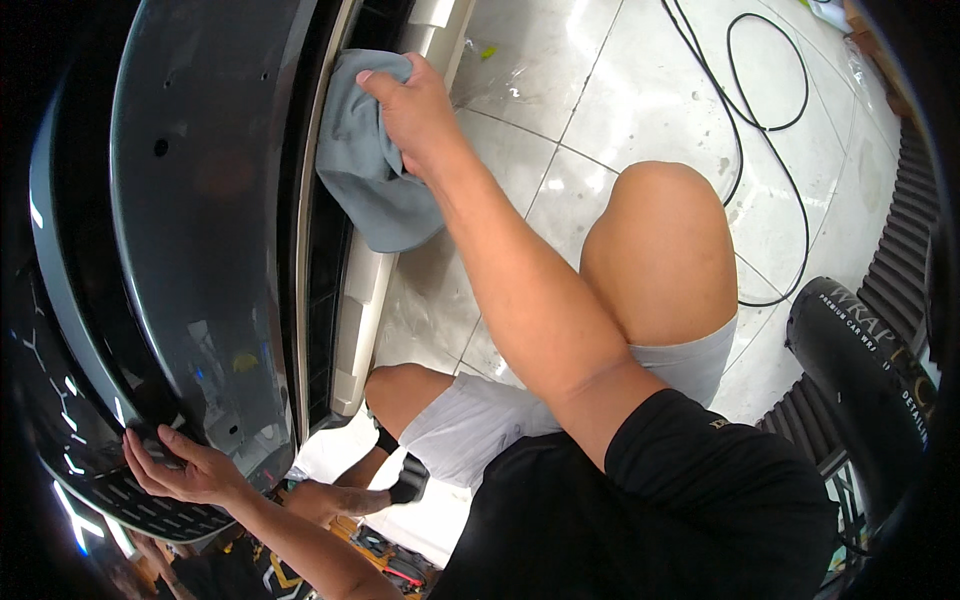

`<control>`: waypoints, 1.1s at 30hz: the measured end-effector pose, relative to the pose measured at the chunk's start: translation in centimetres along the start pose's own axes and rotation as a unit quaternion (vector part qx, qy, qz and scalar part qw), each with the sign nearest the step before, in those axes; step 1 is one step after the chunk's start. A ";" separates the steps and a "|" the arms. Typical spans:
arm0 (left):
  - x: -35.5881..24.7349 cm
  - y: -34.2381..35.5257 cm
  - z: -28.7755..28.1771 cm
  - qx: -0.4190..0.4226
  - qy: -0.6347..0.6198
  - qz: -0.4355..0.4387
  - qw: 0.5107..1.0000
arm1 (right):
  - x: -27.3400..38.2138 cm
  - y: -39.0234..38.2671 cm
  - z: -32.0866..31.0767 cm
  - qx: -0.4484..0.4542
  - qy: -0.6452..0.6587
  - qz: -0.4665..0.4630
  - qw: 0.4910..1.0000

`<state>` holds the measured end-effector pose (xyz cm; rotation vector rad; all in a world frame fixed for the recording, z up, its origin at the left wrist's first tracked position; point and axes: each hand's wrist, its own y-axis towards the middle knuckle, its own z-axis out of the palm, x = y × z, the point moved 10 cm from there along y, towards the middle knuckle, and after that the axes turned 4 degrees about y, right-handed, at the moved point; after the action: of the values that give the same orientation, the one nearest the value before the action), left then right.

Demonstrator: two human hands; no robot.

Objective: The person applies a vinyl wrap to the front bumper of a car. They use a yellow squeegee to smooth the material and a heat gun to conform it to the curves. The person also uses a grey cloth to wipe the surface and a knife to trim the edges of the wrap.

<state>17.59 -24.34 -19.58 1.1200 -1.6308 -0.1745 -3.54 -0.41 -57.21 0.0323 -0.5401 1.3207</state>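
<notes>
Floor: large pale glossy square tiles (590,70), thin dark joints, scattered specks, bright glare patches. A small yellow-green scrap (488,52) lies on it. Thin black flexible cable (806,235) runs in loose loops across the tiles. Right edge: dark grey ribbed panel (903,225), material unclear; beside it, black rounded padded-looking furniture (850,350) with pale lettering. Lower left: bright white strip light (75,515).

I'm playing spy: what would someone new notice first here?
Probably the big, shiny dark panel curving down the left side. Next, the grey cloth gripped in the person's right hand, near the top middle, and the open left hand at the panel's lower end. Then a black cable looping over the pale tiled floor, upper right.
</notes>
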 end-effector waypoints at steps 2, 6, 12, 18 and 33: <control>-0.2 -0.2 0.2 -0.020 0.012 0.014 1.000 | 0.4 0.5 0.4 0.006 -0.001 -0.006 1.000; -0.8 -0.4 1.1 -0.046 0.047 0.011 0.998 | 1.8 1.4 0.5 0.004 -0.090 -0.004 0.996; -1.0 -0.5 1.4 -0.064 0.096 0.011 0.993 | 4.9 2.6 -0.2 -0.003 -0.072 -0.037 0.997; -1.0 -0.8 1.0 -0.077 0.120 0.036 0.989 | 8.1 6.4 2.6 0.079 -0.220 -0.054 0.971; -1.1 -0.7 1.3 -0.023 0.032 0.025 0.999 | 3.3 -2.8 1.6 0.020 -0.291 -0.116 0.949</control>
<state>16.93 -24.48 -21.25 1.0386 -1.5898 -0.1415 -1.07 1.35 -53.78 0.5195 -0.9773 1.0797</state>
